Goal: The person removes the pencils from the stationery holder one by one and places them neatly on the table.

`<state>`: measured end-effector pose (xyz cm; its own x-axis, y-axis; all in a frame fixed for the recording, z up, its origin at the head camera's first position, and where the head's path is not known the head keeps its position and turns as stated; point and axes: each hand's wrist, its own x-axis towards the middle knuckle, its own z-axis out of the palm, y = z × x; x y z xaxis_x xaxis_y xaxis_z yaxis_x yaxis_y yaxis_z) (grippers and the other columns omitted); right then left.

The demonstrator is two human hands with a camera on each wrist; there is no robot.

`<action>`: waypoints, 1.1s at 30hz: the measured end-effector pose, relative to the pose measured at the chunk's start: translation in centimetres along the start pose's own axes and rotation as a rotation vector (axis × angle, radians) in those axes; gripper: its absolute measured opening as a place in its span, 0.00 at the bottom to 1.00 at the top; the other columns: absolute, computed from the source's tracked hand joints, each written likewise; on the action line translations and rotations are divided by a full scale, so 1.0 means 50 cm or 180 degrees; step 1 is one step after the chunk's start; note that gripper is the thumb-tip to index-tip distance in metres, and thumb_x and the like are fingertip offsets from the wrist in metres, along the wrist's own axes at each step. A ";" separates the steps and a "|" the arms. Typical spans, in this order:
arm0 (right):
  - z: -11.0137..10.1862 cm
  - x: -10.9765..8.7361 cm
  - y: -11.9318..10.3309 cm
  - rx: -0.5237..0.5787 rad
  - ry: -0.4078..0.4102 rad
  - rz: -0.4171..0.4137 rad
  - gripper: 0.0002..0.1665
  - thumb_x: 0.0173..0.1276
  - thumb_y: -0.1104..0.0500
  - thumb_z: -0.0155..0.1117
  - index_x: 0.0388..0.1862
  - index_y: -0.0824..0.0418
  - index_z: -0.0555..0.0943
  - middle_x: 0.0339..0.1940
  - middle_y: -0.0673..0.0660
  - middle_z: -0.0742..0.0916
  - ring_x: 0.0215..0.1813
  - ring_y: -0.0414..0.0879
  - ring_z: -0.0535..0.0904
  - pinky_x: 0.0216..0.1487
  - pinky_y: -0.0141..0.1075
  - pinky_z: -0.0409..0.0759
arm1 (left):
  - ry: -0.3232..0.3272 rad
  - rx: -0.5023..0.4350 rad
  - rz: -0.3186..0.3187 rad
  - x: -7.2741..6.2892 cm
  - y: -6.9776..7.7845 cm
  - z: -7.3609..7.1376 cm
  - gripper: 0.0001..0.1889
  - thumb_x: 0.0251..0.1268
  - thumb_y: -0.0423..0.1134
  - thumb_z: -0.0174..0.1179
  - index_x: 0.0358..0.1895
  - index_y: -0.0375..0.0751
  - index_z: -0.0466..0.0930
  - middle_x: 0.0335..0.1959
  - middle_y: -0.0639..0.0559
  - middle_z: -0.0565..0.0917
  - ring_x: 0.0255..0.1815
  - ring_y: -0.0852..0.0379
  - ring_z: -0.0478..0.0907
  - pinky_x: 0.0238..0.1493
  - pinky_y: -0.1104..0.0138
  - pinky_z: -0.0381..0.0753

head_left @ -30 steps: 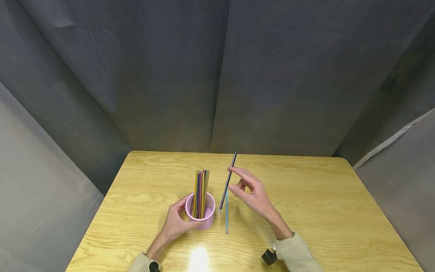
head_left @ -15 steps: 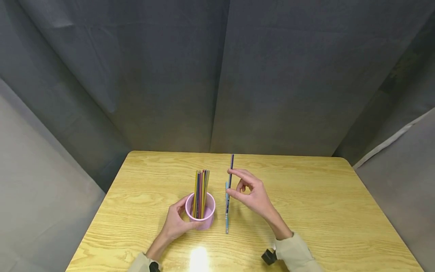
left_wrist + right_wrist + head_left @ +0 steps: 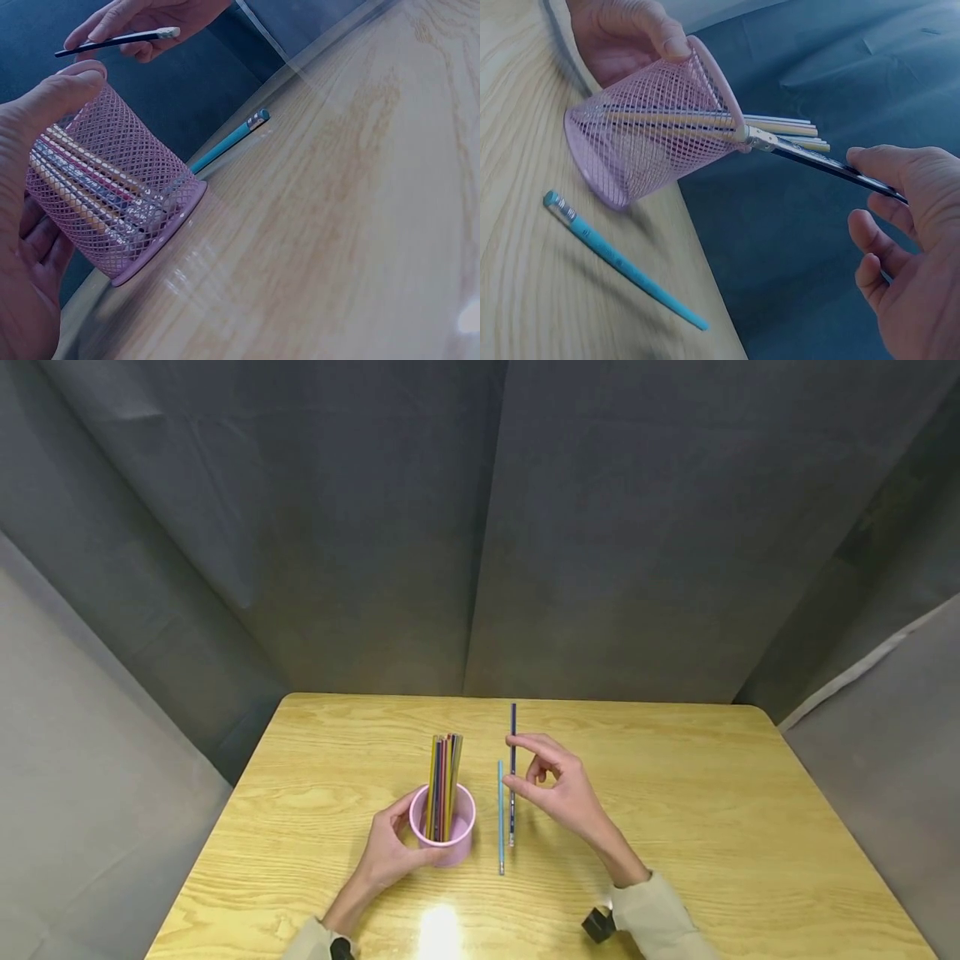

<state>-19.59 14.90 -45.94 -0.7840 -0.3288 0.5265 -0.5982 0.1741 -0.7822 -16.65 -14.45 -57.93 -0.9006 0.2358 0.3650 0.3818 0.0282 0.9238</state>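
Observation:
My left hand (image 3: 392, 855) grips a pink mesh pencil cup (image 3: 463, 846) by its side, thumb near the rim. Several pencils (image 3: 444, 768) stand in the cup, leaning to one side; through the mesh (image 3: 139, 142) their lower ends show in the left wrist view. Between thumb and fingertips, my right hand (image 3: 564, 787) pinches a dark blue pencil (image 3: 512, 814), held above the table with its white eraser end toward me. A light blue pencil (image 3: 501, 827) lies on the table between cup and right hand; its eraser end (image 3: 559, 206) shows in the right wrist view.
The wooden table (image 3: 720, 827) extends to both sides of the hands. Grey curtains (image 3: 637, 527) hang behind its far edge and at the sides. A small black device (image 3: 598, 925) sits by the right sleeve.
The dark blue pencil has swung from a slant to nearly straight in the head view, its eraser end passing rightward over the light blue pencil. The left hand and cup have stayed put.

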 end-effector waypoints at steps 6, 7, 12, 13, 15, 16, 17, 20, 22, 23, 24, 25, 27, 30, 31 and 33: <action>-0.004 -0.021 0.074 -0.0084 -0.0005 0.0084 0.32 0.59 0.75 0.77 0.64 0.68 0.81 0.59 0.65 0.85 0.28 0.47 0.76 0.27 0.31 0.77 | 0.0027 -0.0007 -0.0006 0.000 -0.001 -0.001 0.46 0.41 0.29 0.83 0.71 0.33 0.74 0.66 0.36 0.82 0.63 0.52 0.81 0.70 0.62 0.79; -0.006 -0.025 0.083 -0.0092 -0.0011 0.0095 0.33 0.59 0.74 0.77 0.64 0.66 0.81 0.59 0.65 0.85 0.28 0.46 0.76 0.27 0.32 0.77 | 0.0023 0.0002 0.0009 0.000 -0.001 -0.001 0.46 0.41 0.29 0.83 0.71 0.32 0.74 0.66 0.36 0.81 0.63 0.51 0.81 0.70 0.61 0.79; -0.014 -0.043 0.111 -0.0149 -0.0085 0.0229 0.34 0.61 0.68 0.79 0.67 0.59 0.81 0.61 0.61 0.85 0.30 0.44 0.76 0.27 0.35 0.77 | 0.0016 0.0007 0.0044 0.000 -0.004 -0.001 0.46 0.41 0.29 0.83 0.71 0.31 0.74 0.65 0.35 0.81 0.63 0.52 0.81 0.71 0.61 0.79; -0.015 -0.045 0.113 -0.0154 -0.0100 0.0253 0.33 0.62 0.67 0.79 0.67 0.58 0.81 0.61 0.60 0.85 0.30 0.44 0.76 0.28 0.34 0.76 | 0.0016 0.0001 0.0044 0.000 -0.005 -0.001 0.46 0.41 0.29 0.83 0.71 0.31 0.73 0.65 0.35 0.81 0.63 0.52 0.81 0.71 0.62 0.78; -0.016 -0.049 0.117 -0.0169 -0.0132 0.0310 0.33 0.63 0.65 0.79 0.68 0.56 0.81 0.62 0.58 0.84 0.30 0.43 0.76 0.28 0.32 0.76 | 0.0017 -0.0015 0.0024 0.000 -0.005 -0.001 0.46 0.41 0.29 0.83 0.71 0.31 0.73 0.66 0.35 0.81 0.64 0.53 0.81 0.71 0.64 0.77; -0.016 -0.050 0.120 -0.0175 -0.0151 0.0346 0.33 0.64 0.64 0.79 0.68 0.55 0.81 0.62 0.57 0.84 0.30 0.43 0.75 0.28 0.30 0.76 | 0.0020 -0.0020 0.0021 0.000 -0.005 -0.001 0.46 0.41 0.29 0.83 0.71 0.30 0.73 0.66 0.35 0.81 0.64 0.53 0.81 0.72 0.65 0.77; -0.016 -0.051 0.122 -0.0180 -0.0171 0.0382 0.33 0.64 0.64 0.79 0.68 0.54 0.81 0.61 0.56 0.84 0.30 0.43 0.75 0.28 0.30 0.76 | 0.0022 -0.0023 0.0010 0.000 -0.006 -0.001 0.46 0.41 0.29 0.83 0.71 0.31 0.73 0.66 0.35 0.81 0.64 0.53 0.80 0.72 0.66 0.76; -0.015 -0.055 0.132 -0.0226 -0.0232 0.0509 0.33 0.63 0.65 0.79 0.68 0.52 0.82 0.59 0.54 0.85 0.30 0.43 0.76 0.28 0.30 0.76 | 0.0018 -0.0028 0.0013 0.000 -0.004 -0.001 0.46 0.41 0.29 0.83 0.71 0.31 0.73 0.66 0.35 0.81 0.65 0.53 0.80 0.72 0.66 0.76; -0.013 -0.057 0.141 -0.0286 -0.0281 0.0598 0.33 0.63 0.65 0.79 0.67 0.51 0.82 0.57 0.53 0.85 0.30 0.42 0.76 0.28 0.29 0.76 | 0.0020 -0.0032 0.0008 0.000 -0.004 0.000 0.46 0.41 0.29 0.83 0.71 0.31 0.74 0.66 0.36 0.81 0.65 0.53 0.80 0.72 0.66 0.76; -0.012 -0.058 0.145 -0.0307 -0.0307 0.0649 0.33 0.63 0.64 0.79 0.67 0.51 0.82 0.57 0.54 0.86 0.30 0.42 0.75 0.27 0.29 0.76 | 0.0023 -0.0034 0.0005 0.000 -0.004 -0.001 0.46 0.42 0.29 0.83 0.71 0.31 0.74 0.66 0.36 0.81 0.64 0.53 0.80 0.72 0.65 0.77; -0.011 -0.060 0.150 -0.0326 -0.0335 0.0695 0.33 0.63 0.64 0.80 0.66 0.51 0.82 0.56 0.55 0.86 0.29 0.42 0.75 0.26 0.28 0.75 | 0.0025 -0.0032 -0.0003 0.000 -0.003 0.000 0.46 0.41 0.29 0.83 0.71 0.32 0.74 0.66 0.36 0.81 0.64 0.53 0.80 0.72 0.65 0.77; -0.010 -0.061 0.155 -0.0338 -0.0364 0.0735 0.32 0.63 0.63 0.80 0.66 0.51 0.82 0.56 0.57 0.86 0.29 0.41 0.75 0.26 0.28 0.74 | 0.0027 -0.0032 -0.0004 0.000 -0.004 -0.001 0.46 0.41 0.29 0.83 0.71 0.32 0.74 0.66 0.36 0.81 0.64 0.53 0.81 0.71 0.65 0.77; -0.008 -0.064 0.165 -0.0332 -0.0417 0.0804 0.31 0.63 0.62 0.80 0.66 0.52 0.83 0.56 0.60 0.86 0.27 0.40 0.73 0.23 0.27 0.73 | 0.0032 -0.0033 -0.0007 0.000 -0.004 -0.001 0.46 0.41 0.29 0.83 0.71 0.32 0.74 0.66 0.36 0.81 0.64 0.52 0.81 0.71 0.64 0.77; -0.005 -0.067 0.178 -0.0320 -0.0453 0.0851 0.31 0.63 0.61 0.80 0.65 0.56 0.83 0.56 0.63 0.86 0.25 0.39 0.72 0.22 0.26 0.71 | 0.0028 -0.0026 0.0012 0.000 -0.004 -0.001 0.46 0.41 0.29 0.83 0.71 0.31 0.73 0.66 0.35 0.81 0.64 0.52 0.81 0.72 0.64 0.77; -0.004 -0.069 0.182 -0.0317 -0.0455 0.0858 0.31 0.62 0.61 0.80 0.65 0.58 0.83 0.56 0.62 0.86 0.25 0.38 0.71 0.22 0.25 0.71 | 0.0027 -0.0023 0.0013 0.000 -0.004 -0.001 0.46 0.41 0.29 0.83 0.71 0.31 0.73 0.66 0.35 0.81 0.64 0.52 0.81 0.72 0.64 0.77; -0.001 -0.071 0.189 -0.0345 -0.0457 0.0866 0.32 0.62 0.60 0.81 0.65 0.60 0.83 0.55 0.60 0.87 0.25 0.37 0.71 0.22 0.25 0.71 | 0.0025 -0.0024 0.0009 0.001 -0.002 0.000 0.46 0.41 0.29 0.83 0.71 0.31 0.74 0.66 0.36 0.81 0.64 0.52 0.81 0.72 0.64 0.77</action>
<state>-22.47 17.75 -55.20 -0.8908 -0.3830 0.2447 -0.3903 0.3689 -0.8436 -16.72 -14.46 -58.01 -0.9012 0.2282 0.3685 0.3828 0.0203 0.9236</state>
